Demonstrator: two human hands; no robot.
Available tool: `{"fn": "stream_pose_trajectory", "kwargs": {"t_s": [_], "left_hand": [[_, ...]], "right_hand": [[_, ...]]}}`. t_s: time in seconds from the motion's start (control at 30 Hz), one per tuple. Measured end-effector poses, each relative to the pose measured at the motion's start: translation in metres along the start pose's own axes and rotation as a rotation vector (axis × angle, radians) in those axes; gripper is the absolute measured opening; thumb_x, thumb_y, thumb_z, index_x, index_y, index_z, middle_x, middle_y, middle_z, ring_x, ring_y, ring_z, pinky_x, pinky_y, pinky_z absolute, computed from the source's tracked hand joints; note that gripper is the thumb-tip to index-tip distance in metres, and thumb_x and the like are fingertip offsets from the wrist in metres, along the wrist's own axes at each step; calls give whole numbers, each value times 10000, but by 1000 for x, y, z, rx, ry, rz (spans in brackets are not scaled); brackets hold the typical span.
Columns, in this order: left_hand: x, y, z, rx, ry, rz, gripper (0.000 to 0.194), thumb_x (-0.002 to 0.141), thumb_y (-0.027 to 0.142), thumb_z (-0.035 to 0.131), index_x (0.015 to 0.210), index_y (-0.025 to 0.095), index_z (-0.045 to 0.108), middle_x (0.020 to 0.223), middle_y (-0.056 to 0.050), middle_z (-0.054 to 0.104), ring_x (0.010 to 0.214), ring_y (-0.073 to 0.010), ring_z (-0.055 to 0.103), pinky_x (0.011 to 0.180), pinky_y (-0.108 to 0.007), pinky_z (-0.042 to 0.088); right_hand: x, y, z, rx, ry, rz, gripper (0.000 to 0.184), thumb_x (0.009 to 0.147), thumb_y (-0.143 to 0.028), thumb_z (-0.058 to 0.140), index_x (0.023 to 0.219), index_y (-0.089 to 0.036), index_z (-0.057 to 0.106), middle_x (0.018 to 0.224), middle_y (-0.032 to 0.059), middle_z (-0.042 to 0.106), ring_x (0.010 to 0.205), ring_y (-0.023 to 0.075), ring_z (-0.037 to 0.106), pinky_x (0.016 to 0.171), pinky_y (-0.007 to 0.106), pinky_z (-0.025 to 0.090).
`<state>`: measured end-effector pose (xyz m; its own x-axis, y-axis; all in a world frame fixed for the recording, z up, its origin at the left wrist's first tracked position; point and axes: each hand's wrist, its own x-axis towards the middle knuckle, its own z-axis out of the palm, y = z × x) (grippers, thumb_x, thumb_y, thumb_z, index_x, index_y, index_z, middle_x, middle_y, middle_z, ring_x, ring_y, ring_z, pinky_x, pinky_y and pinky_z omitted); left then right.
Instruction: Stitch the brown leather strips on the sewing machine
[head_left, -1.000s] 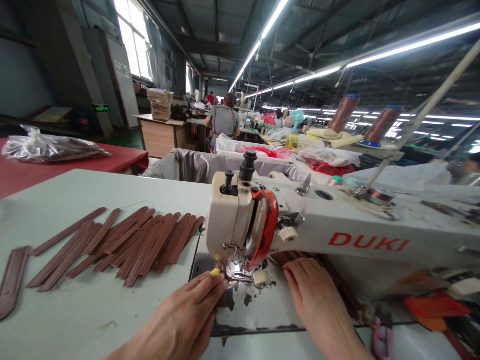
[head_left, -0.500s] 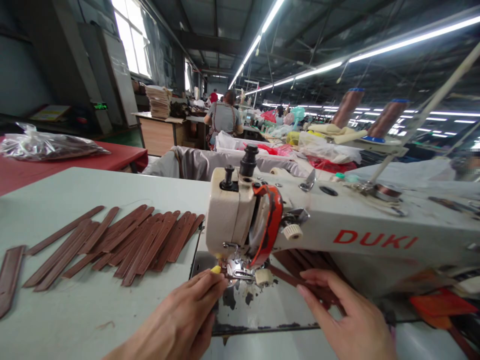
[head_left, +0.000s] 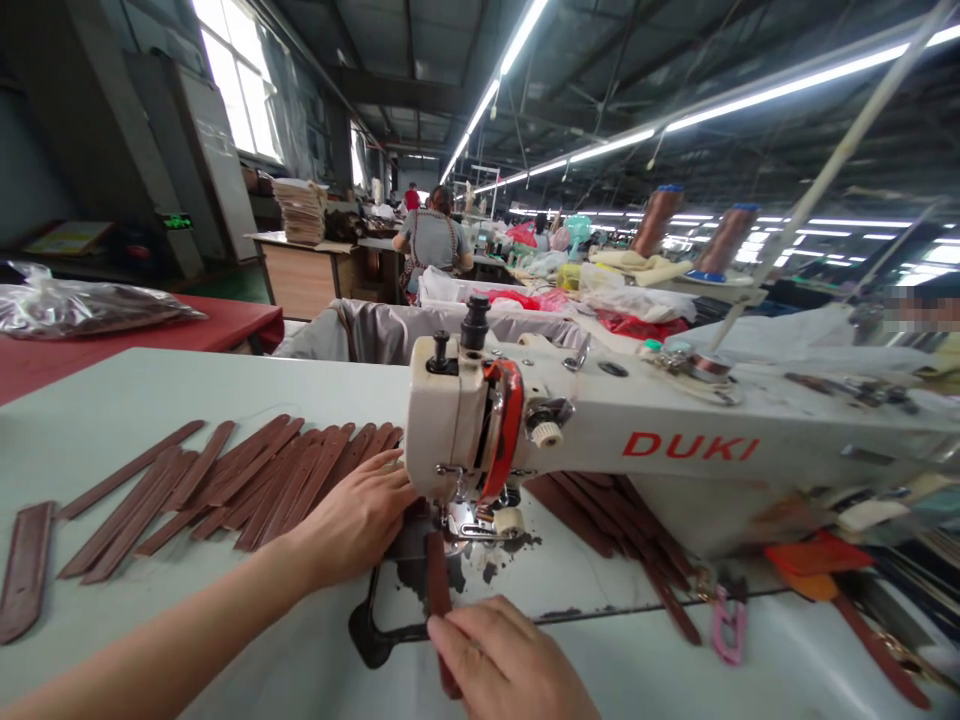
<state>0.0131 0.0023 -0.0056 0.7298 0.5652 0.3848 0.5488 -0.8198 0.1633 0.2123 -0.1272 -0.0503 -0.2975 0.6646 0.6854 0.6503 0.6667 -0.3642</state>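
A brown leather strap (head_left: 438,580) stands upright in front of the sewing machine's presser foot (head_left: 469,522). My right hand (head_left: 517,660) pinches its lower part between thumb and fingers. To the left of the machine head (head_left: 450,420), my left hand (head_left: 360,520) reaches over the bed's edge, fingers stretched out beside the head. Its fingertips are partly hidden, and I see nothing held in it. A row of loose brown straps (head_left: 247,480) lies just left of this hand. More straps (head_left: 615,510) are heaped under the machine arm.
Thread cones (head_left: 660,222) stand behind the machine. A pink-handled tool (head_left: 729,625) and an orange piece (head_left: 817,555) lie at the right. A plastic bag (head_left: 82,305) rests on the red table (head_left: 232,325). A person (head_left: 435,240) sits further back.
My right hand has moved left from the heap under the arm to the front of the needle area, now with a strap. My left hand has shifted left and up, away from the presser foot.
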Motion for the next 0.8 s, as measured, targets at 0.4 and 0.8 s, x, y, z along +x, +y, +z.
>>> {"fn": "stream_pose_trajectory", "kwargs": {"t_s": [0.4, 0.8], "left_hand": [[-56, 70, 18, 41, 99, 62, 631, 758, 33, 402, 1382, 121, 437, 1369, -111, 546, 1268, -216, 510, 1030, -310, 467], [-40, 65, 13, 26, 42, 91, 562, 749, 4, 399, 1292, 98, 510, 1290, -123, 612, 1233, -233, 546, 1072, -377, 421]], "right_hand": [[-12, 4, 21, -73, -114, 206, 491, 1042, -375, 206, 824, -226, 621, 717, 11, 658, 631, 164, 672, 583, 247, 545], [-14, 15, 20, -117, -174, 65, 189, 929, -161, 475, 943, -213, 656, 815, 27, 668, 725, 155, 648, 659, 219, 555]]}}
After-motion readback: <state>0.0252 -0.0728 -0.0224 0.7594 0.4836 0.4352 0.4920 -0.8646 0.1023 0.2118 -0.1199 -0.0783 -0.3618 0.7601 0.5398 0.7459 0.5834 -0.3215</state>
